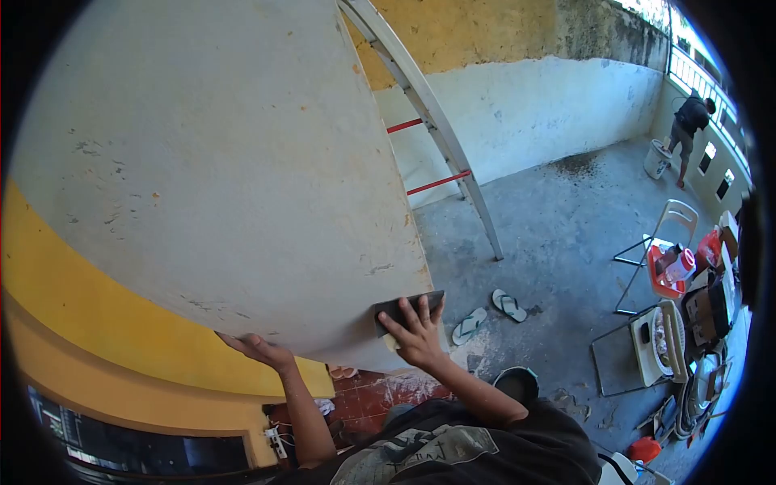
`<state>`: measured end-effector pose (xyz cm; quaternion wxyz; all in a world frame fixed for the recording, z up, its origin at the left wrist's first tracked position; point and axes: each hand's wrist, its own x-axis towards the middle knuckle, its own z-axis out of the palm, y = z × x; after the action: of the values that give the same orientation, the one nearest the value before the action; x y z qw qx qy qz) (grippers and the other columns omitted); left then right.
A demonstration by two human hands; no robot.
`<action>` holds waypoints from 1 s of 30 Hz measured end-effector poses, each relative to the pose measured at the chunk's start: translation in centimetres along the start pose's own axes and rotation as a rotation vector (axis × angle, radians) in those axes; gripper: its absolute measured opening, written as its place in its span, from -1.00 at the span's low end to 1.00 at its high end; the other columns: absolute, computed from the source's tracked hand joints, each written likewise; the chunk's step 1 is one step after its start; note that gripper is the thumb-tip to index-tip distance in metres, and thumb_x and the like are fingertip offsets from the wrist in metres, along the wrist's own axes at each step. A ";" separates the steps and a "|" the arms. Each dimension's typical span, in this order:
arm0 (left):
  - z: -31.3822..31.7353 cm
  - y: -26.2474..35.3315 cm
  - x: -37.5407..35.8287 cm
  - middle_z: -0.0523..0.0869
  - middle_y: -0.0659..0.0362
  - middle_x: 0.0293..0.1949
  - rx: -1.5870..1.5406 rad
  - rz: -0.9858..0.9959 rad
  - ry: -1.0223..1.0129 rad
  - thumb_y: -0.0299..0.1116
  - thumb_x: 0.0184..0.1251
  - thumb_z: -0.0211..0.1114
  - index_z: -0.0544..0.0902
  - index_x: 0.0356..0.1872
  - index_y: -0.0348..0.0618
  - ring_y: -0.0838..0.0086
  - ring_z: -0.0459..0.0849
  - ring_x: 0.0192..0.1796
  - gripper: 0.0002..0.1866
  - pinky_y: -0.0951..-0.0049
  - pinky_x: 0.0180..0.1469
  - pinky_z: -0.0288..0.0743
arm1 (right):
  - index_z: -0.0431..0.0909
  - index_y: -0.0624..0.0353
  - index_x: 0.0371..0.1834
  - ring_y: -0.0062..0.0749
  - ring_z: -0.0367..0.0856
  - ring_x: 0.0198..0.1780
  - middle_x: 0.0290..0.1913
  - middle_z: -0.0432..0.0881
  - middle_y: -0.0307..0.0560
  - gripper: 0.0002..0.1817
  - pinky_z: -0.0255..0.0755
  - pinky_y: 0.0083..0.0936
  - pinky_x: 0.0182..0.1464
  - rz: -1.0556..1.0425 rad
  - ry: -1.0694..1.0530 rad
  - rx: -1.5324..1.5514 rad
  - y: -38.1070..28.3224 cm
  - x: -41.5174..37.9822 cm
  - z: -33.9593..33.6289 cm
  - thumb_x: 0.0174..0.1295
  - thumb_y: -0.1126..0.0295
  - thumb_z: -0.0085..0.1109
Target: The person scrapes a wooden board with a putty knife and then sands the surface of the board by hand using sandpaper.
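Note:
A pale, patched wall panel [242,178] fills the left and middle of the view, with chips and scratches on its surface. My right hand [420,338] presses a dark grey rectangular sanding pad [389,310] to the panel near its lower right edge. The fingers spread over the pad, and a pale yellowish piece shows below it. Further left, my left hand [263,351] lies with stretched fingers against the panel's lower edge, by the yellow band of wall. A thin dark line shows along those fingertips.
A ladder [440,129] with red rungs stands behind the panel. Flip-flops [508,305] and a dark bucket [517,383] are on the floor. To the right are folding chairs [664,343], a red tray [664,279] and clutter. A person [692,121] bends by a white bucket [657,159].

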<state>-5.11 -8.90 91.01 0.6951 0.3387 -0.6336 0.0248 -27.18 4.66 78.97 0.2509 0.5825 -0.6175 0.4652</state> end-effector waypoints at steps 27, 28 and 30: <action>-3.7 -1.9 0.1 -0.02 -0.23 0.62 -0.437 -0.266 -0.175 0.26 0.43 0.10 -0.21 0.63 -0.45 0.02 0.05 0.64 0.13 0.05 0.62 -0.06 | 0.28 -0.23 0.62 0.54 -0.34 0.68 0.71 -0.14 0.30 -0.33 -0.38 0.55 0.53 -0.016 0.181 -0.191 -3.8 8.8 -2.0 0.42 0.39 0.06; -3.8 -2.8 -0.4 0.02 -0.23 0.61 -0.424 -0.229 -0.157 0.28 0.43 0.13 -0.15 0.63 -0.42 0.01 0.06 0.64 0.12 0.02 0.61 -0.04 | 0.27 -0.23 0.62 0.52 -0.34 0.68 0.71 -0.14 0.33 -0.34 -0.40 0.56 0.52 0.010 0.137 -0.153 -3.7 5.5 -0.6 0.45 0.39 0.03; -4.0 -3.7 -0.7 -0.01 -0.25 0.64 -0.395 -0.110 -0.132 0.26 0.48 0.11 -0.07 0.67 -0.18 -0.07 -0.05 0.67 0.00 -0.12 0.61 -0.10 | 0.23 -0.21 0.64 0.52 -0.36 0.68 0.70 -0.15 0.39 -0.33 -0.43 0.55 0.52 0.025 0.096 -0.134 -4.4 3.4 0.2 0.44 0.42 0.01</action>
<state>-0.09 -9.51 88.92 0.7052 0.2307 -0.6510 -0.1603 -23.61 3.33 83.06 0.3127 0.5335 -0.6419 0.4533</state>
